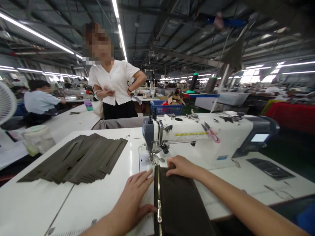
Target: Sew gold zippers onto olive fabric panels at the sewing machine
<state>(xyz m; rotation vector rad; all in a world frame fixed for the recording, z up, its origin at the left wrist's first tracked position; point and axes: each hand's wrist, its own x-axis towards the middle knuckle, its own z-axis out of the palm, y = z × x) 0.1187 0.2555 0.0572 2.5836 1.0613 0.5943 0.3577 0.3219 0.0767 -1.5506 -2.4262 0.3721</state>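
Garment factory floor: 2 bare hands at work on a dark olive cloth panel [180, 203] w/ a metal zip [158, 196] down its L edge, seen from across the sewing station. Panel lies lengthwise on a white desk [31, 206], its top end just short of the presser foot [153, 159] of a white industrial sewing machine [197, 134]. L hand [133, 201] sits flat, fingers spread, on the desk beside the zip, fingertips at its edge. R hand [183, 166] rests across the panel's top end, fingers lightly curled. Hands are apart, pressing, neither clamped on anything. Zip slider [159, 213] sits low on the tape, near the L hand.

L of the machine, a fanned stack of slotted olive cloth strips [73, 159] lies on the desk, next to a pale plastic bag [38, 139]. Pink-handled thread snips [210, 132] lie on the machine's arm, above a yellow measuring tape [189, 133].

Beyond the machine, 1 co-worker [115, 85] in white blouse & black skirt stands w/ 1 hand on hip, the other holding a small pale item, too small to tell. Further L, a 2nd worker [39, 102] in a pale blue shirt sits at a desk by a white fan [7, 103]. Blue crate [163, 109] & cardboard box [174, 100] stand behind.
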